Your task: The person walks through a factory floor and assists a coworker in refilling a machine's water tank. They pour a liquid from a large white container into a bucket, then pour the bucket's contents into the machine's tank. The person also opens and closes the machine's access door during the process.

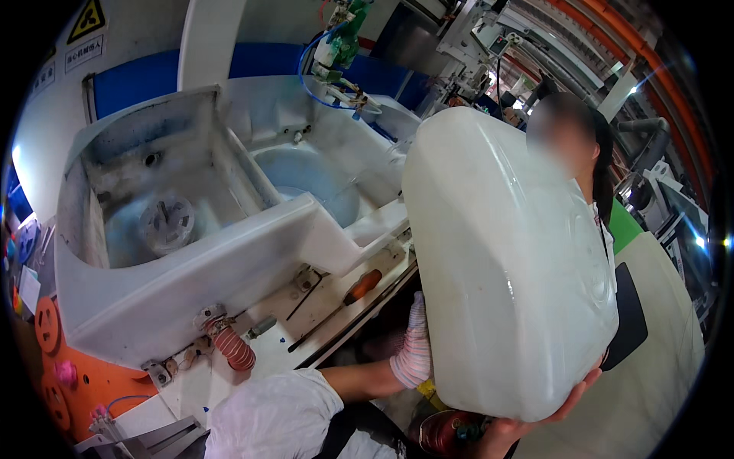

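A large, white, rounded plastic shell (497,260) stands tilted in front of me and fills much of the right half of the view. My left hand (413,348), in a pink-and-white striped glove, presses along the shell's left side, with part of its fingers hidden behind it. Beneath the lower right edge, my bare right hand (569,402) grips the shell, its fingers curled around the rim. Both hands hold the piece between them. What lies behind the shell is hidden.
Left stands a big white mould (260,260) with two hollows and metal clamps. A screwdriver (362,288) with an orange handle lies on the ledge before it. Another person (604,168) is behind the shell, with a pale green surface (661,306) at right. Orange plate (99,382), lower left.
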A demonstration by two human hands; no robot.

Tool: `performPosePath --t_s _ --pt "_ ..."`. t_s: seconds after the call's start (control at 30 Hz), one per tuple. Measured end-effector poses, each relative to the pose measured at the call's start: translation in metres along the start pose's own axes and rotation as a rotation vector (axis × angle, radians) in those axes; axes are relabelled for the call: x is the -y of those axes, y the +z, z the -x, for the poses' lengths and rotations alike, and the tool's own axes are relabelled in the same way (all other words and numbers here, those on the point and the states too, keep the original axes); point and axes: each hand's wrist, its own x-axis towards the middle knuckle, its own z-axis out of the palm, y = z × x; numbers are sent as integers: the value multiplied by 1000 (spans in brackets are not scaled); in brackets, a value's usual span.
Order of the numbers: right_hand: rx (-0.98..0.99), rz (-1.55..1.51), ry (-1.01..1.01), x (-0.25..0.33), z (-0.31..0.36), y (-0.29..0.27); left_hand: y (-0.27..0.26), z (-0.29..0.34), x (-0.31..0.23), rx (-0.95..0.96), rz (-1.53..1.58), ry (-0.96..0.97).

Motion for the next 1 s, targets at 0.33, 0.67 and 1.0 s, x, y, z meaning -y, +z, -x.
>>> performPosePath --t_s 0.33,0.67,1.0 --pt "7 2 -45 -9 -6 -6 6 0 4 -85 -75 63" --pt "-24 19 -77 -2 -10 -5 15 14 -5 -172 2 30" --pt "-62 -110 81 57 -33 11 32 32 -29 -198 34 73"
